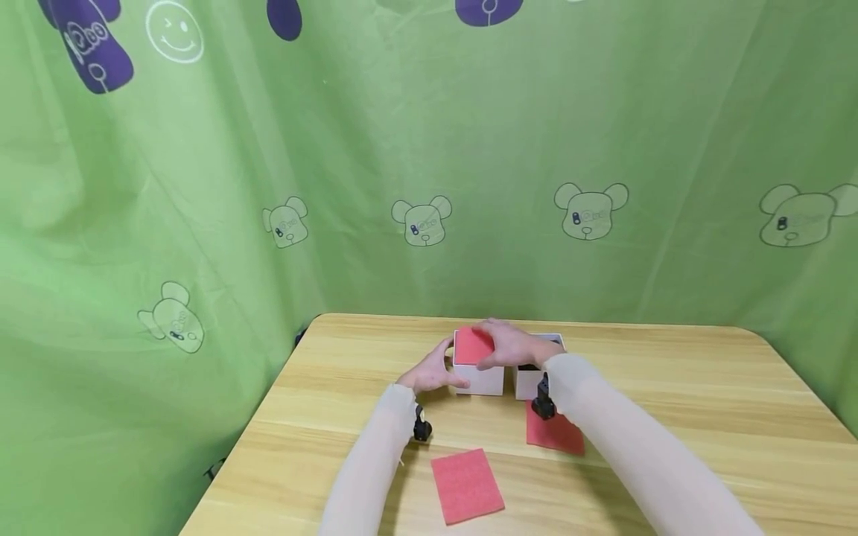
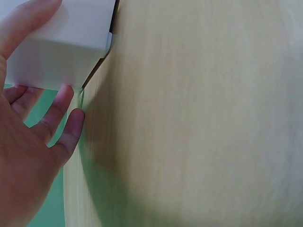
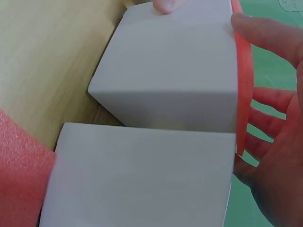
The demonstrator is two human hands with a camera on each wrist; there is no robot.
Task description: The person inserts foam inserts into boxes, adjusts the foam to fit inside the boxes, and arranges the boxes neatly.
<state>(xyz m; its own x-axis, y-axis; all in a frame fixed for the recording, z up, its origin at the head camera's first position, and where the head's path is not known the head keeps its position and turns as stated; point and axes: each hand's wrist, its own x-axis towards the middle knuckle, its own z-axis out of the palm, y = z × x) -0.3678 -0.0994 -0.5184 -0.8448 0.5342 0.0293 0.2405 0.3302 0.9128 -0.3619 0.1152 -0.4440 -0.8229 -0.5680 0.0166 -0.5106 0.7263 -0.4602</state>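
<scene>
A white box [image 1: 484, 380] stands near the back of the table, with a red foam square [image 1: 469, 347] over its open top. My left hand [image 1: 430, 372] holds the box at its left side, thumb on the front face and fingers around the side. From above, my right hand [image 1: 515, 346] spans the foam square, its thumb at the front edge and its fingers reaching across. In the right wrist view, the foam [image 3: 244, 80] sits slightly proud of the rim. Just right of this box is a second white box [image 1: 528, 385] with something dark inside, partly hidden by my right hand.
Another red foam square [image 1: 467, 486] lies flat at the front of the wooden table [image 1: 322, 424]. A further red square [image 1: 555, 432] lies before the second box, partly under my right forearm. Behind the table hangs a green curtain [image 1: 496, 275] with bear prints.
</scene>
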